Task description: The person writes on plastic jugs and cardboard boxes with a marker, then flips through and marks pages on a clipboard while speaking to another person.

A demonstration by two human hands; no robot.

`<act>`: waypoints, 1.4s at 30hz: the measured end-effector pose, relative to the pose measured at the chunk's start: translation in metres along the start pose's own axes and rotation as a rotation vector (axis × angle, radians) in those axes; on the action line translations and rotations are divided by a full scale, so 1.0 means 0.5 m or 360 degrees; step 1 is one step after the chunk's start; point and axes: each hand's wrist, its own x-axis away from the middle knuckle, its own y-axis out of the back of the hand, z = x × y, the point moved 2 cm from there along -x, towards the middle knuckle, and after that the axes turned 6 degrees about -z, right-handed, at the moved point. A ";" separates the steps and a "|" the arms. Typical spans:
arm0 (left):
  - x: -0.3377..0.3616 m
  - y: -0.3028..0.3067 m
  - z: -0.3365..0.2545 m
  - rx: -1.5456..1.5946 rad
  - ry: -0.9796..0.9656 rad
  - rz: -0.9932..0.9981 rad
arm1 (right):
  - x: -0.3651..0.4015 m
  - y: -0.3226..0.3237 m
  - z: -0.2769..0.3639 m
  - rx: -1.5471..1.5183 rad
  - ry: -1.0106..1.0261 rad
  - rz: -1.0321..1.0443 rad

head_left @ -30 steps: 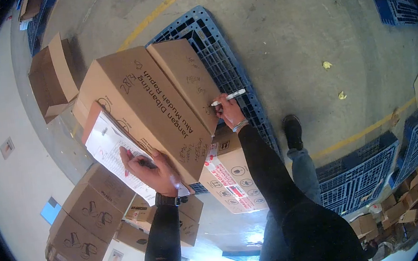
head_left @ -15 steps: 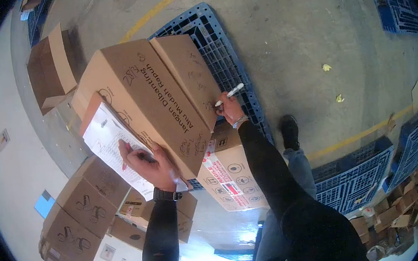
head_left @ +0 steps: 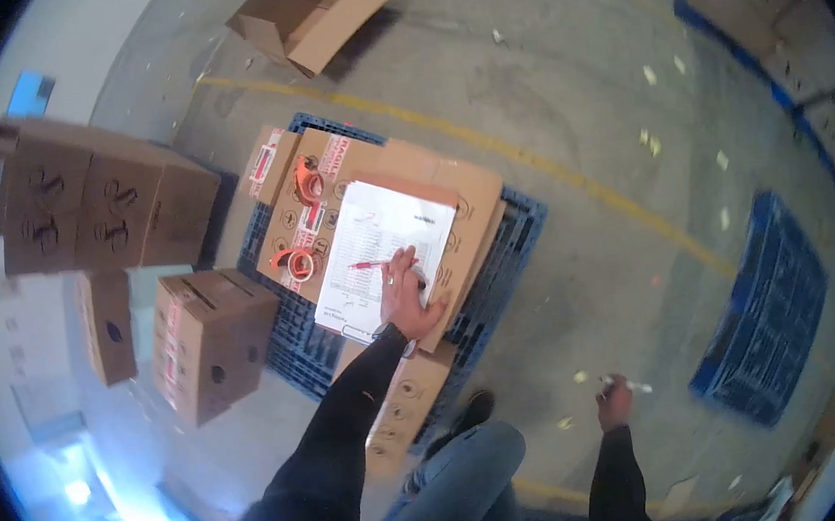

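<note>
Left hand: spread flat on the paper, beside the red pen.
Right hand: gripping the marker.

The person wears black sleeves, blue jeans (faded) and, seemingly, a wristwatch.

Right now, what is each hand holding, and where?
Right hand grips a white marker by one end; left hand lies on the clipboard paper, grip unclear.
</note>
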 end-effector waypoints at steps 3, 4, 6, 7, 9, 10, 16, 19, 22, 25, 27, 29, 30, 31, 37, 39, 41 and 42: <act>-0.004 0.019 -0.001 0.0088 0.0021 0.0063 | -0.064 0.182 0.066 -0.0691 -0.0623 -0.0355; -0.004 0.023 -0.008 0.0073 0.0039 0.0093 | -0.083 0.233 0.094 -0.0671 -0.0589 -0.0373; -0.009 0.030 -0.007 0.0034 0.0081 0.0157 | -0.126 0.304 0.124 -0.0518 -0.0339 -0.0338; -0.010 0.041 -0.009 0.0067 0.0092 0.0195 | -0.148 0.326 0.137 -0.0381 -0.0122 -0.0279; -0.002 0.039 0.008 0.0165 0.0068 0.0172 | -0.196 0.340 0.187 -0.0173 -0.0134 -0.0210; -0.009 0.037 0.012 0.0209 0.0062 0.0167 | -0.242 0.347 0.184 -0.0274 -0.0303 -0.0051; -0.031 0.089 -0.006 0.0022 0.0090 0.0492 | -0.421 0.279 0.454 -0.0229 -0.0590 0.0104; -0.057 0.097 -0.019 -0.0051 0.0206 0.0611 | -0.547 0.254 0.595 0.0034 -0.0299 0.0232; -0.079 0.100 -0.052 -0.0167 0.0392 0.0599 | -0.690 0.228 0.758 0.0166 -0.0223 0.0227; -0.106 0.097 -0.087 -0.0294 0.0602 0.0329 | -0.810 0.170 0.922 0.0245 -0.0225 0.0311; -0.126 0.082 -0.133 -0.0277 0.0796 0.0093 | -0.925 0.130 1.012 0.0377 -0.0141 0.0322; -0.165 0.093 -0.179 -0.0186 0.1054 -0.0151 | -1.140 0.064 1.075 0.0546 0.0068 0.0398; -0.182 0.086 -0.216 -0.0118 0.1328 -0.0281 | -1.243 0.038 1.097 0.0636 0.0149 0.0430; -0.204 0.077 -0.254 -0.0046 0.1601 -0.0421 | -1.335 -0.002 1.133 0.0736 0.0403 0.0524; -0.322 -0.144 -0.450 0.0020 0.2315 -0.1381 | -1.542 -0.405 1.606 0.1322 0.1345 0.0949; -0.347 -0.229 -0.494 0.0060 0.2490 -0.1292 | -1.451 -0.571 1.706 0.1509 0.1497 0.1107; -0.377 -0.243 -0.520 0.0655 0.2803 -0.1202 | -1.367 -0.715 1.785 0.1577 0.1582 0.1250; -0.408 -0.239 -0.528 0.0991 0.2897 -0.1169 | -1.282 -0.792 1.816 0.1635 0.1570 0.1354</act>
